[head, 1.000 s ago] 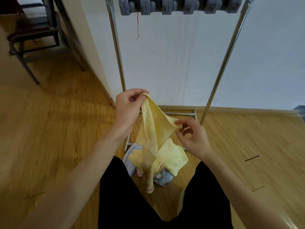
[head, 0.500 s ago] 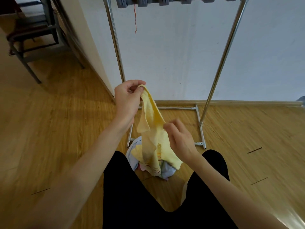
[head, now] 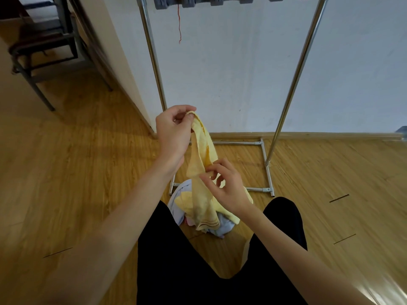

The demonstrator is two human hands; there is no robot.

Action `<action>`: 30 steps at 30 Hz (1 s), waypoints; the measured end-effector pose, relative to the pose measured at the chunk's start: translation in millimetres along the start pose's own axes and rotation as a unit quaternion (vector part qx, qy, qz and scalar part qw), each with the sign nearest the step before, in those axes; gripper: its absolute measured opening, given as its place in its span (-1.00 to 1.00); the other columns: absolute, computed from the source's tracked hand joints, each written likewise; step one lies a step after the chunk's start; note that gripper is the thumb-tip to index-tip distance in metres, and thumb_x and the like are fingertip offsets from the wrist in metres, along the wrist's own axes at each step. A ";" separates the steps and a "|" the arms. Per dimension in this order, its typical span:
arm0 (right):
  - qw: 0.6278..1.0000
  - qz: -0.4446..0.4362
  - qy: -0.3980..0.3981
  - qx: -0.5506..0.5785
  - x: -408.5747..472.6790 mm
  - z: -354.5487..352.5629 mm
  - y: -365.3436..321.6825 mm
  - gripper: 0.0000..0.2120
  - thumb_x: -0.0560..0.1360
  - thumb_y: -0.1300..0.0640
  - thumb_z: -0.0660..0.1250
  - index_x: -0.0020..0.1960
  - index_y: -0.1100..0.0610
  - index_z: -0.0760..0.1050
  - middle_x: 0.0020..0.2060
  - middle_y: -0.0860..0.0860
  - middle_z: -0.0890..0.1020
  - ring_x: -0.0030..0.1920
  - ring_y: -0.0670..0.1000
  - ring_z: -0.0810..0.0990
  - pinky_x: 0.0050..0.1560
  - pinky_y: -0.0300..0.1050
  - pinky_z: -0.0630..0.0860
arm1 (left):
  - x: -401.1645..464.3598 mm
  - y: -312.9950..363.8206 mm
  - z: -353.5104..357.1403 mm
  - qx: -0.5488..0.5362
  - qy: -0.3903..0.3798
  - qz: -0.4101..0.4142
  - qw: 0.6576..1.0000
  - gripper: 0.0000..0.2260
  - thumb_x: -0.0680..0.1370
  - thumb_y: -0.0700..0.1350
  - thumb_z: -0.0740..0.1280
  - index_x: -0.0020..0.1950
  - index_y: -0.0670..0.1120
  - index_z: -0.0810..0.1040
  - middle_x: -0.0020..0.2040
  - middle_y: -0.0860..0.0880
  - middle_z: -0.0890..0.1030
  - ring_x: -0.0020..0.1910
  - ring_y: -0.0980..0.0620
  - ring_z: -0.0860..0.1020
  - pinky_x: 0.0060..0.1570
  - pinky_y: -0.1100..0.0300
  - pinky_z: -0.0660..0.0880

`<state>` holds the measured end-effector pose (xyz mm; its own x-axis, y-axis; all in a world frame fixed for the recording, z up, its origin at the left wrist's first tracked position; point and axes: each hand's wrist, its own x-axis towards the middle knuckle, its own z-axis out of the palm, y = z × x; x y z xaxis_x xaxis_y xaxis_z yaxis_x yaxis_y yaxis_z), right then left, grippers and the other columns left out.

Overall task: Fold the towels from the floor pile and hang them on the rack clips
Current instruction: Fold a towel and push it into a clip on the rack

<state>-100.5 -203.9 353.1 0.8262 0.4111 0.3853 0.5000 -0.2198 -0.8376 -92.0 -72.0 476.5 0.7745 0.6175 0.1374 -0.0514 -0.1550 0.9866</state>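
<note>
A yellow towel (head: 201,150) with orange stripes near its lower end hangs bunched in front of me. My left hand (head: 172,133) pinches its top corner at about waist height. Lower down, my right hand (head: 226,187) pinches an edge of the same towel with thumb and fingers. Beneath it on the floor lies the pile (head: 222,227) of light blue, yellow and pink towels, partly hidden by the hanging towel. The metal rack (head: 293,84) stands against the wall, with grey clips (head: 191,1) along its top bar at the frame's upper edge.
The rack's base frame (head: 267,179) lies on the wooden floor just beyond the pile. A red thread (head: 179,25) dangles from the clips. A dark metal chair (head: 41,53) stands at the far left. My black-trousered knees (head: 176,260) flank the pile.
My right hand has moved left and down along the towel and now pinches its edge lower. The towel hangs narrower. The view has tilted down slightly.
</note>
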 end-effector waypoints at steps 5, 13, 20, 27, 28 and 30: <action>0.998 0.047 0.044 0.026 1.4 0.6 -0.9 -0.92 0.51 0.23 0.33 -0.16 0.14 0.54 -0.25 -0.01 0.49 -0.27 -0.07 0.47 -0.26 -0.33 0.40 | 0.6 -2.5 0.1 -0.015 0.021 -0.009 1.000 -0.82 0.55 -0.31 0.29 -0.06 -0.07 0.64 -0.18 0.06 0.59 -0.16 0.12 0.57 -0.01 0.06 0.60; 0.998 0.051 0.020 0.021 14.3 -1.6 -4.0 -0.78 0.42 0.01 0.45 0.01 0.07 0.59 -0.12 -0.01 0.50 -0.15 -0.06 0.51 -0.25 -0.29 0.49 | 6.4 -6.5 -1.2 -0.026 0.031 -0.007 0.999 -0.83 0.54 -0.30 0.31 -0.05 -0.09 0.65 -0.17 0.00 0.61 -0.10 0.01 0.62 -0.02 0.00 0.61; 0.997 0.051 0.046 0.019 16.8 5.0 -2.7 -0.90 0.49 0.15 0.39 -0.17 0.13 0.52 -0.23 0.00 0.50 -0.23 -0.06 0.49 -0.26 -0.32 0.44 | 12.3 -7.5 -3.6 -0.041 0.041 -0.003 0.998 -0.85 0.54 -0.29 0.32 -0.05 -0.08 0.64 -0.13 -0.02 0.63 -0.06 0.01 0.64 -0.04 0.09 0.62; 0.995 0.027 0.086 -0.035 33.4 -42.1 2.9 -0.95 0.50 0.22 0.36 -0.12 0.18 0.52 -0.22 0.04 0.57 -0.24 -0.07 0.52 -0.25 -0.30 0.47 | 19.5 -26.2 -26.9 0.009 0.035 -0.022 0.999 -0.85 0.51 -0.30 0.38 0.06 -0.22 0.64 -0.11 -0.07 0.66 -0.17 0.09 0.67 -0.22 0.27 0.61; 0.996 0.021 0.079 -0.046 37.9 -50.0 4.3 -0.96 0.50 0.22 0.37 -0.11 0.19 0.53 -0.22 0.04 0.59 -0.24 -0.07 0.53 -0.23 -0.27 0.50 | 19.4 -30.8 -30.8 0.036 0.020 -0.022 0.999 -0.85 0.50 -0.30 0.39 0.05 -0.21 0.63 -0.12 -0.06 0.66 -0.21 0.12 0.67 -0.23 0.26 0.61; 0.996 0.019 0.043 -0.069 47.8 -64.5 5.1 -0.96 0.47 0.22 0.39 -0.11 0.19 0.55 -0.23 0.04 0.61 -0.23 -0.06 0.56 -0.18 -0.20 0.55 | 21.7 -39.4 -38.1 0.139 -0.018 -0.003 0.990 -0.86 0.48 -0.27 0.41 0.03 -0.17 0.64 -0.17 -0.05 0.66 -0.31 0.12 0.66 -0.24 0.19 0.63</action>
<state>-41.6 -242.4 392.2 0.8619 0.3232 0.3908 0.4934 -0.3561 -0.7936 -97.3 -23.1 443.9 0.7961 0.5924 0.1234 0.1246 -0.3600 0.9246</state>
